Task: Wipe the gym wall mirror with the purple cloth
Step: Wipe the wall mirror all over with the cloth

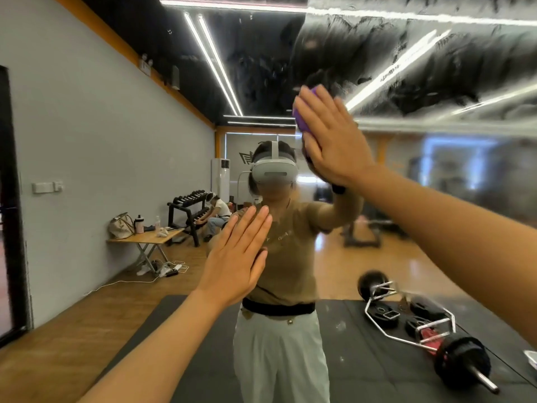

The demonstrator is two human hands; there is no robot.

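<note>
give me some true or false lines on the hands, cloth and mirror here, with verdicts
1. The right hand presses the crumpled purple cloth flat against the large gym wall mirror. True.
2. The left hand holds a spray bottle. False: it is flat, fingers straight, holding nothing.
3. The mirror's upper right is streaked and hazy. True.
4. The cloth is at floor height. False: it is at about head height in the reflection.

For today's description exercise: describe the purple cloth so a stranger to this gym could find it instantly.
Look at the wall mirror, where clear glass meets smeared streaks. The right hand presses flat there, above the reflected headset. The purple cloth peeks out beneath its fingers, the only purple thing against the glass.
</note>
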